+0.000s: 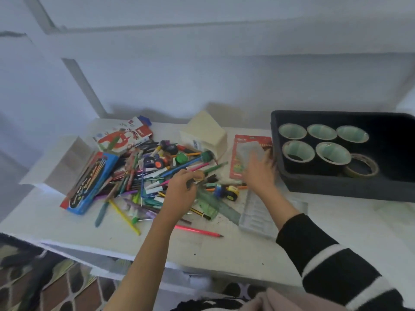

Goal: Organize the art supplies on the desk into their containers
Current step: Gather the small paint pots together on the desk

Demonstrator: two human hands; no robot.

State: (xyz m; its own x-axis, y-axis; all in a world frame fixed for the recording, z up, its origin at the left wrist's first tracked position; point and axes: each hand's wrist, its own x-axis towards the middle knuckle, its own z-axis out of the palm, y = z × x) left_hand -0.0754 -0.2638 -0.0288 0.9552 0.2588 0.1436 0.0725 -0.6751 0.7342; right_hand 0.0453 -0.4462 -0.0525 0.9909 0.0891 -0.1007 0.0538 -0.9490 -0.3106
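A patterned rug [45, 281] lies below the front edge of the white bench [224, 254]. The left forearm is bare and reaches up and forward. The right arm, in a black sleeve with white stripes [332, 259], angles in from the right.

A pink pencil [198, 231] lies alone just right of the left forearm, and a clear ribbed plastic tray [254, 221] lies under the right wrist. The left hand [180, 190] hovers palm down over the loose pile of pens, pencils and markers [139, 176], its fingers curled round a small tan round object [198, 175]. A flat blue box of pencils [92, 182] leans on the pile's left side.

The right hand [258, 172] is blurred, fingers stretched over a red card pack [235, 158] with a clear plastic cover; whether they grip it I cannot tell. Its thumb is just beside the dark grey plastic bin [336, 186], which holds five dark tape rolls with pale green cores [321, 132] and a tan tape roll [361, 169]. Farther back stand a cream box [206, 133] and a red-and-white oil pastels box [122, 138].
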